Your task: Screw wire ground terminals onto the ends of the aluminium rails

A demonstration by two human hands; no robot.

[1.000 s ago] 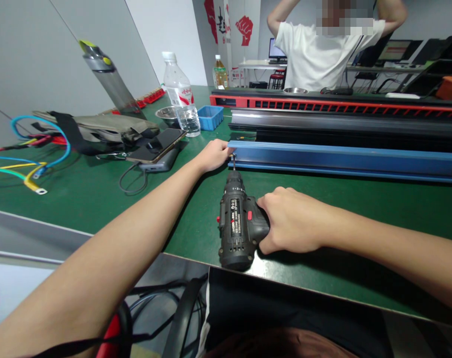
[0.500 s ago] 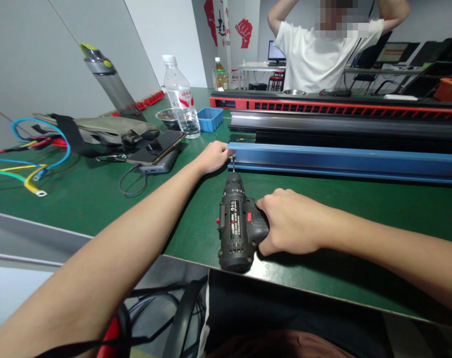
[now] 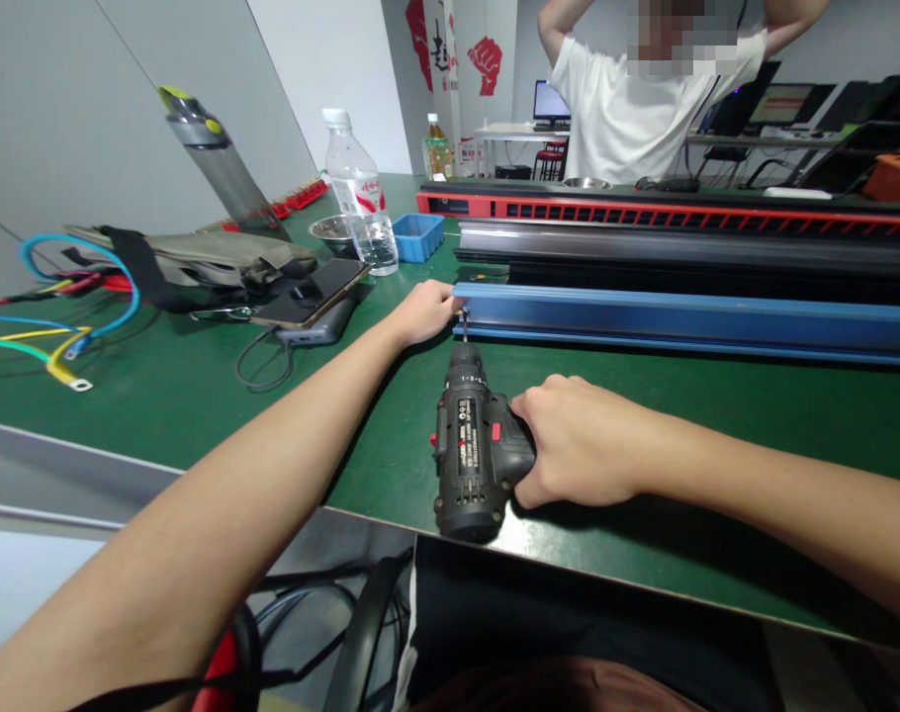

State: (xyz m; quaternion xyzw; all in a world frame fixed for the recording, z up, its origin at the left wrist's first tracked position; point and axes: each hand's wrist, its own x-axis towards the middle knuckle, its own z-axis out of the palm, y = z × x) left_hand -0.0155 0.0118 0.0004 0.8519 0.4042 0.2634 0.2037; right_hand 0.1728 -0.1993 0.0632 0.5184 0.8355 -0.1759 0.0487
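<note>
My right hand (image 3: 573, 440) is wrapped round the handle of a black cordless drill (image 3: 469, 465), which lies on its side with its chuck pointing away from me. Its bit (image 3: 465, 326) meets the left end of a long blue metal profile (image 3: 679, 321), at a small fastener too tiny to make out. At that same end my left hand (image 3: 429, 311) grips the profile, its fingertips partly hidden behind it. The profile lies across the green table (image 3: 391, 415).
Behind the blue profile lie a dark grey profile (image 3: 643, 240) and a red-and-black rail (image 3: 679, 210). A water bottle (image 3: 361, 198), blue tray (image 3: 418, 240), phone (image 3: 316, 292) and cable lugs (image 3: 80, 384) are on the left. Across the table is a person in a white shirt (image 3: 643, 119).
My hands, the drill and the blue profile hold practically the same positions. The person across the table has shifted their raised arms slightly to the right.
</note>
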